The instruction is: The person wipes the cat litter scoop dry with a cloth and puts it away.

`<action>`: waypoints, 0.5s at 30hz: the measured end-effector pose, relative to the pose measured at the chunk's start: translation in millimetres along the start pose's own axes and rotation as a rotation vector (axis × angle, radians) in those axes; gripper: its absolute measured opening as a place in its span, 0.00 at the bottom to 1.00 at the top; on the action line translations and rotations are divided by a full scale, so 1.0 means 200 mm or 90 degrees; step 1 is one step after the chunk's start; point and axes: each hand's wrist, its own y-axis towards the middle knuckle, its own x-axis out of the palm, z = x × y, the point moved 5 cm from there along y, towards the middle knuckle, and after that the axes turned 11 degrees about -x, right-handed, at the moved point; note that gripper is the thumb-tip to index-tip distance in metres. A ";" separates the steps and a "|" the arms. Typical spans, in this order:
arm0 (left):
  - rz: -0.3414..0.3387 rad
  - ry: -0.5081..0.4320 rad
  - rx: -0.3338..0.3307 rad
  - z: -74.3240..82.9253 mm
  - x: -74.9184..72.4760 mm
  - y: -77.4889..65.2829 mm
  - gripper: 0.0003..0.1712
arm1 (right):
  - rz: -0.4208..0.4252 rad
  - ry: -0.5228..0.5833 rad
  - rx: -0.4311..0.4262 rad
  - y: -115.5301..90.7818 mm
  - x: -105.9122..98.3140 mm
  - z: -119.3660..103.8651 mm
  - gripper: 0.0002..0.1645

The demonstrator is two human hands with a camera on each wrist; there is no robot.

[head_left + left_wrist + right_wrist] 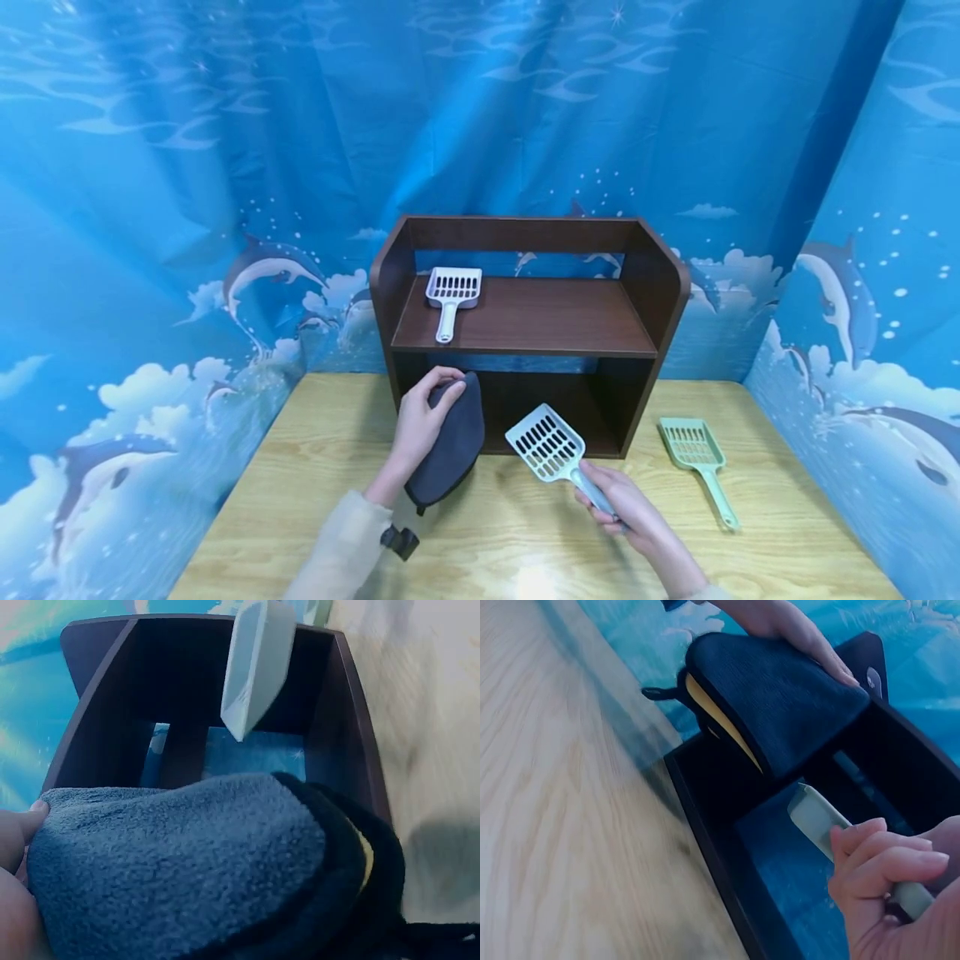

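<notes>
Right grip (621, 502) clasps a pale slotted scoop (551, 447) jutting far-leftward from it; the left grip (424, 419) pinches a dark cloth pouch (454, 442) on its right.

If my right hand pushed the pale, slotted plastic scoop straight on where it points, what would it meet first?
Probably the dark blue, rounded fabric item in your left hand; depth is unclear, so the scoop might pass it into the lower compartment of the dark brown wooden shelf.
</notes>
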 end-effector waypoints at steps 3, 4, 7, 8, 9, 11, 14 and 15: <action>0.016 0.060 0.060 0.07 0.02 0.01 0.06 | -0.018 -0.001 -0.009 0.03 0.04 -0.02 0.26; 0.022 0.079 0.079 0.09 0.03 0.00 0.06 | -0.025 0.000 -0.013 0.03 0.05 -0.02 0.26; 0.038 0.126 0.148 0.16 0.08 -0.02 0.06 | -0.039 0.005 -0.020 0.05 0.09 -0.04 0.27; 0.042 0.140 0.172 0.18 0.10 -0.03 0.07 | -0.042 0.005 -0.022 0.06 0.10 -0.04 0.27; 0.043 0.154 0.196 0.19 0.12 -0.04 0.07 | -0.042 0.002 -0.021 0.06 0.11 -0.04 0.27; 0.036 0.179 0.236 0.22 0.17 -0.07 0.07 | -0.041 -0.004 -0.022 0.07 0.13 -0.05 0.28; 0.012 0.215 0.292 0.22 0.26 -0.11 0.07 | -0.032 -0.023 -0.023 0.08 0.16 -0.06 0.29; 0.000 0.227 0.309 0.21 0.28 -0.13 0.07 | -0.029 -0.028 -0.024 0.08 0.16 -0.07 0.29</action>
